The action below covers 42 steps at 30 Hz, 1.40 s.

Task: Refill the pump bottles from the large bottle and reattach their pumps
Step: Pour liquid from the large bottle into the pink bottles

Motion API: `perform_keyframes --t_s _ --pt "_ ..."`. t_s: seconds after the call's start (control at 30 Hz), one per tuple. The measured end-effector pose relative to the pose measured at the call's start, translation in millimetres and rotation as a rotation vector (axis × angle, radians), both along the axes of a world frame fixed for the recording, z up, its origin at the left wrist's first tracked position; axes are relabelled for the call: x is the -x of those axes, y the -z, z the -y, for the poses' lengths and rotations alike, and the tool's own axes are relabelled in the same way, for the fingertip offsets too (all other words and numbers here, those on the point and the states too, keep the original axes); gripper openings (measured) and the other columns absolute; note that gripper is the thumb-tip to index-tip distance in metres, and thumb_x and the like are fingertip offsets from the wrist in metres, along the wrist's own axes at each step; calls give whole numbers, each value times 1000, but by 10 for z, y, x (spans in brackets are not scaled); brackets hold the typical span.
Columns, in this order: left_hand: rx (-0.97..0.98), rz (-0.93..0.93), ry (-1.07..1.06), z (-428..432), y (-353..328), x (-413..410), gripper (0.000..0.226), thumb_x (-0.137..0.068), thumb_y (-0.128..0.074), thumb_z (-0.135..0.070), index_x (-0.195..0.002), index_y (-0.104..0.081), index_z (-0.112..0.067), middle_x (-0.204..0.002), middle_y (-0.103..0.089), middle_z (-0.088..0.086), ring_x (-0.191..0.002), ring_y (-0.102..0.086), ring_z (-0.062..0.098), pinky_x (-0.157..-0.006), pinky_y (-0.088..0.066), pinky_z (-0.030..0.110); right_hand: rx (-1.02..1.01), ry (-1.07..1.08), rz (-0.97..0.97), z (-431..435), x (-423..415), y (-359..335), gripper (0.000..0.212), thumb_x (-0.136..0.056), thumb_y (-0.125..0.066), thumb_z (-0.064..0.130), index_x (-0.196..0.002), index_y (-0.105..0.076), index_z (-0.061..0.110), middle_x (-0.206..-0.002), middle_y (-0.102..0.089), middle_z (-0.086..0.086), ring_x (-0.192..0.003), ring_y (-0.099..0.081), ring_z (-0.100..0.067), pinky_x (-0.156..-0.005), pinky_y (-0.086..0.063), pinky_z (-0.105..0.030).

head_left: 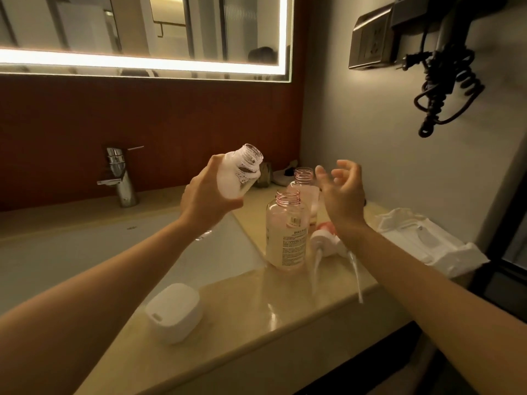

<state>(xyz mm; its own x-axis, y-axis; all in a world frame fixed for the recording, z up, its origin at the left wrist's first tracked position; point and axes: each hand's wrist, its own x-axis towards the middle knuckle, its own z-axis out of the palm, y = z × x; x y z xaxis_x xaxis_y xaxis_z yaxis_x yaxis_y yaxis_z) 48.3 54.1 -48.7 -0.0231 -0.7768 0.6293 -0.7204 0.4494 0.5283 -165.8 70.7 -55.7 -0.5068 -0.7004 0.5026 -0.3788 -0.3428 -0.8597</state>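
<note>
Pump bottle (241,173), foamy and uncapped, tilts, gripped by my left hand (206,202); my right hand (343,195) hovers empty, fingers loose, near the labelled bottle (286,238).

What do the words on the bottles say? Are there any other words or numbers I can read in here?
Front bottle, label: a barcode and lines of small print, too small and blurred to read.
Back bottle: no print showing.
Held bottle in the left hand: no label visible.
White case, wall socket: no readable marks.
So nothing can be quoted.
</note>
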Motion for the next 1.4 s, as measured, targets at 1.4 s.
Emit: perform_keyframes --t_s 1.4 --pt "415 755 -15 -265 -213 -288 74 -56 -85 -13 -122 -50 -8 -110 -64 14 -95 -64 34 -80 -52 47 -194 -382 -242 -419 -684 371 67 -75 -73 35 -129 -38 18 -130 -51 -3 -104 -45 -11 -72 -35 -19"
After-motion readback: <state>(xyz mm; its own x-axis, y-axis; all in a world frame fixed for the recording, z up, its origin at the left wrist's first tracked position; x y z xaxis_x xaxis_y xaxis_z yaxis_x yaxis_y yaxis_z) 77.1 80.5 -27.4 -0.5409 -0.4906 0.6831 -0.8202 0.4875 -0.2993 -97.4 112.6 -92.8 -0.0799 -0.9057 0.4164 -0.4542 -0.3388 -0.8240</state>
